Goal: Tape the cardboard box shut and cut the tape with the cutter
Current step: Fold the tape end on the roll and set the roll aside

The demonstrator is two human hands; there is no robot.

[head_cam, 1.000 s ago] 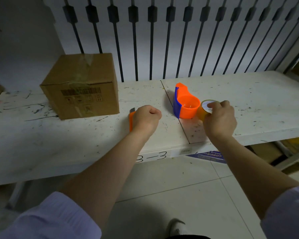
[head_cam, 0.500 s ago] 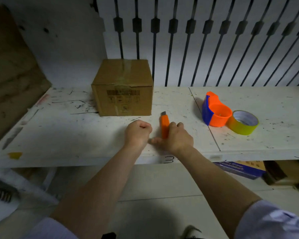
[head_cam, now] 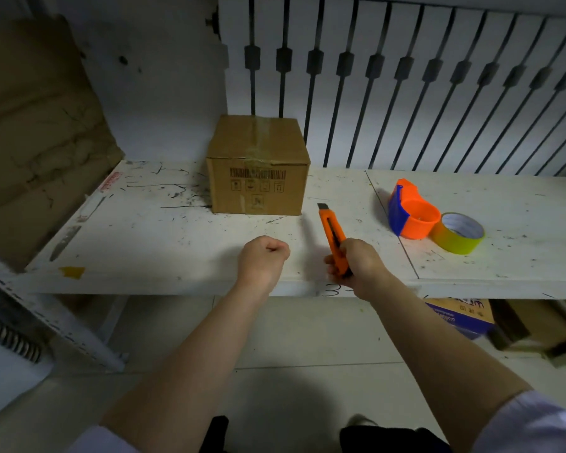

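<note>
A brown cardboard box [head_cam: 258,166] stands closed at the back of the white table [head_cam: 164,237], with clear tape along its top seam and down the front. My right hand [head_cam: 356,263] grips the lower end of an orange cutter [head_cam: 331,232], whose blade tip points away toward the box. My left hand [head_cam: 263,256] rests as a fist on the table just left of the cutter, holding nothing. To the right lie an orange and blue tape dispenser [head_cam: 410,210] and a yellow roll of tape [head_cam: 458,232], touching each other.
A railing of dark bars [head_cam: 406,93] runs behind the table. A large cardboard sheet [head_cam: 30,132] leans at the left. Under the table at the right sit a blue box [head_cam: 461,317] and more cartons. The floor below is tiled.
My right hand left the tape roll beside the dispenser, moved left and took hold of the orange cutter. My left hand let the cutter go and stays a fist. The view shifted left.
</note>
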